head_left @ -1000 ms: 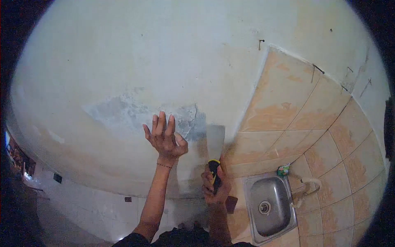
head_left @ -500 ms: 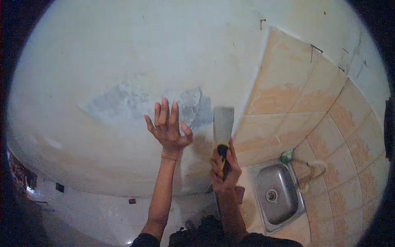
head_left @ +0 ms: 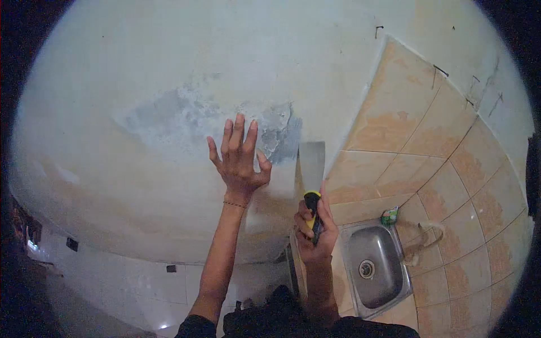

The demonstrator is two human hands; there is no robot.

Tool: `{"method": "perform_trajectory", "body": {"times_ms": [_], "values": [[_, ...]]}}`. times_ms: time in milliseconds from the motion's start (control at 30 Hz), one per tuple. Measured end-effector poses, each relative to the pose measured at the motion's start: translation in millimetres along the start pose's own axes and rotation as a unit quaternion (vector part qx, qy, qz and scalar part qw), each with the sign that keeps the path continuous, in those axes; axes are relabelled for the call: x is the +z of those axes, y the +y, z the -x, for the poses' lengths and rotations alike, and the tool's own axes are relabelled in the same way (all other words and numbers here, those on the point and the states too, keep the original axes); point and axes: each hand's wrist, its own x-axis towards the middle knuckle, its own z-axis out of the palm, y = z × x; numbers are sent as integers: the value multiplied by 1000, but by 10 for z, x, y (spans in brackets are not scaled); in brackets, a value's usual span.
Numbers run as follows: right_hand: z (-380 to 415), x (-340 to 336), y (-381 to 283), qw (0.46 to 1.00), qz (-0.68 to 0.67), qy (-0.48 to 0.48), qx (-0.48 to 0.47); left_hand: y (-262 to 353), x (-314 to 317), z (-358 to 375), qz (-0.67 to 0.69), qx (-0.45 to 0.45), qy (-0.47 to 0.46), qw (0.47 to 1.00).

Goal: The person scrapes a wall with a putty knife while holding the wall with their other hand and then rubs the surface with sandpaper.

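My left hand (head_left: 240, 156) is spread with its palm toward the wall (head_left: 169, 50), over the lower edge of a grey, peeled patch (head_left: 163, 115). Fingers are apart, and nothing is in them. My right hand (head_left: 315, 228) grips a putty knife (head_left: 313, 169) by its black and yellow handle, the wide metal blade pointing up. The blade's top edge stands just right of and below the rough, flaking end (head_left: 277, 135) of the patch, near the border of the wall tiles.
Beige and orange tiles (head_left: 422, 129) cover the wall at right. Below them is a steel sink (head_left: 375, 270) with a drain, and a small green packet (head_left: 390, 216) lies at its back corner. Nails (head_left: 441, 71) stick out above the tiles. White floor tiles (head_left: 141, 287) show at lower left.
The view has shifted a little. My left hand sits slightly higher and further right in view, still spread. The putty knife remains in my right hand, its blade slightly higher and further right.
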Motion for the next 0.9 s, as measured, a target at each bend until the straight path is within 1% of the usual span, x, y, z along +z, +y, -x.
{"method": "perform_trajectory", "body": {"times_ms": [67, 167, 267, 367, 467, 567, 667, 767, 867, 900], "values": [[48, -67, -7, 1000, -11, -20, 2, 0, -10, 11, -6, 0, -7, 1000], [24, 43, -92, 999, 14, 44, -2, 7, -19, 0, 2, -1, -8, 1000], [6, 24, -146, 1000, -7, 4, 16, 15, -41, -10, 5, -1, -8, 1000], [46, -35, -88, 1000, -9, -11, 5, 28, -36, -3, 4, -9, -13, 1000], [-31, -17, -107, 999, -29, -12, 2, 47, -35, -14, 14, -8, -4, 1000], [5, -36, -104, 997, -69, -18, 26, 29, 15, -16, 14, 0, 14, 1000], [-6, -177, -59, 992, -96, -77, 34, 34, 19, -21, 10, 8, 19, 1000], [-90, -119, -54, 991, -113, -67, 31, 43, 16, -23, 5, 7, 19, 1000], [10, 4, -53, 1000, -20, -16, 14, 43, 31, -26, 12, 8, 26, 1000], [30, -7, -41, 1000, -23, -14, 14, 33, 31, -19, 10, 8, 23, 1000]]}}
